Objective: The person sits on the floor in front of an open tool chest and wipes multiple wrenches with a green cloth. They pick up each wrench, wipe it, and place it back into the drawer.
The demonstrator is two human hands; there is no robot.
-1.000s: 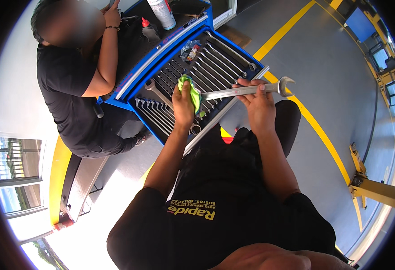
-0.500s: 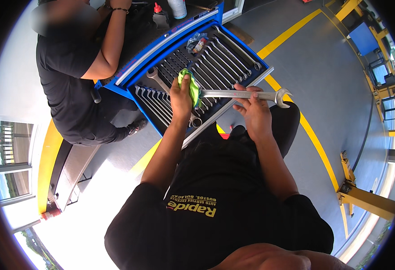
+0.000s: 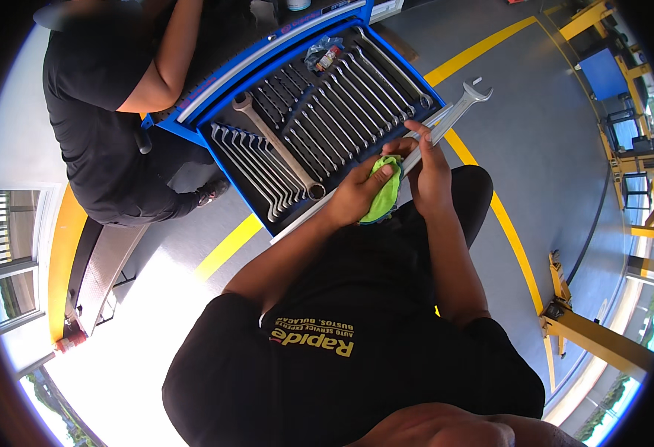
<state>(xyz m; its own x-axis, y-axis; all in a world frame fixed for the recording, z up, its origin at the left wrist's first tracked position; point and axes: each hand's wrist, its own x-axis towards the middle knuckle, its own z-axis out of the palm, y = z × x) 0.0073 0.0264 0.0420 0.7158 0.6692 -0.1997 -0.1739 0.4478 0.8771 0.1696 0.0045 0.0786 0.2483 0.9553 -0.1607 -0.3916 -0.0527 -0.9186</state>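
A large combination wrench (image 3: 456, 115) slants up to the right, its open-ended jaw uppermost. My right hand (image 3: 432, 179) holds its shaft, with the thumb and fingers along it. My left hand (image 3: 353, 195) is closed on a bright green cloth (image 3: 385, 195) at the wrench's lower part, which the cloth and hands hide. Just beyond my hands is an open blue tool drawer (image 3: 219, 158) with rows of wrenches (image 3: 339, 112) in it. Another big wrench (image 3: 275, 141) lies diagonally across the drawer, over the smaller ones.
A small plastic bag (image 3: 322, 54) lies at the drawer's far side. To the left, a person in dark clothes (image 3: 92, 112) leans at the tool cabinet. Yellow lines (image 3: 502, 220) mark the grey floor, and a yellow lift arm (image 3: 598, 339) stands at the right.
Both hands and the cloth have come nearer to my body, the left also moving right. The wrench has swung from nearly level to slanting upward, its jaw now farther away. The drawer's big wrench is uncovered.
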